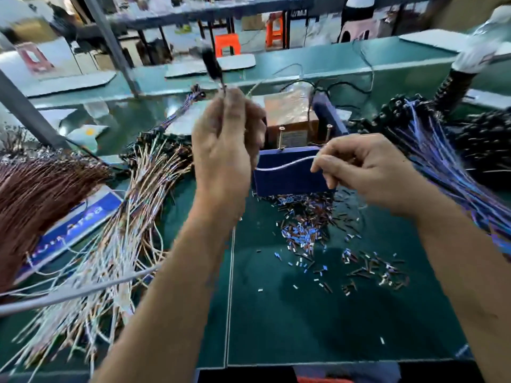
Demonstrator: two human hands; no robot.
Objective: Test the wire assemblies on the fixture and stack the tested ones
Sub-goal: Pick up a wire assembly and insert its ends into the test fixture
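The person stands at a green work mat [276, 313] and holds one thin white wire assembly [284, 165] between both hands, in front of the blue test fixture [290, 175]. The left hand [224, 150] is raised, its fingers curled around the upper part of the wire, with a dark connector end [211, 64] sticking up above the fingertips; this end is blurred, so I cannot tell its exact shape. The right hand [367, 170] pinches the other end of the wire between thumb and fingers, just beside the front wall of the fixture. I think the step in hand is to bring the wire to the fixture for testing, or to take it away; the view does not decide it. The next move probably calls for a careful aim of the small wire end into the fixture, because the wire is soft and bends easily. To the left lies a loose pile of white and brown wires [132, 217], and further left a thick brown bundle [41, 189]. To the right lies a bundle of blue and purple wires [442, 161]. Many small cut pieces [304, 230] are scattered on the mat below the fixture. Behind the bench are more green tables and orange stools [226, 44].
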